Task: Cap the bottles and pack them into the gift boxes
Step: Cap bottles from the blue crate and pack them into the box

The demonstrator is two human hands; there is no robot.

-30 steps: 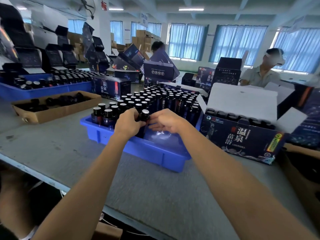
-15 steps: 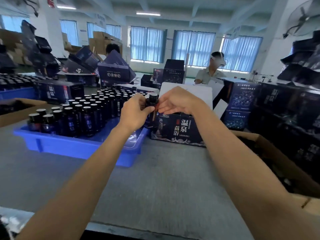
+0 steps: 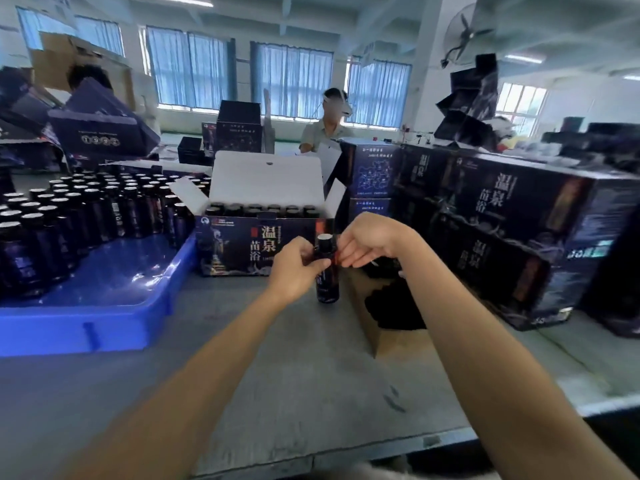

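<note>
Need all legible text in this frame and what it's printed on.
"温泉": front of the open gift box.
"苗浴": same front, below and to the left of it.
"温泉 苗浴": side of the closed gift box on the right.
Too blurred to read: the small print on both boxes, the bottle label, and the text on the map-printed box.

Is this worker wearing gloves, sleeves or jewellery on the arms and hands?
No. The left hand and right hand are bare: no gloves, no ring showing. The left forearm and right forearm are uncovered down to the picture's edge, with no sleeve, watch or bracelet.
</note>
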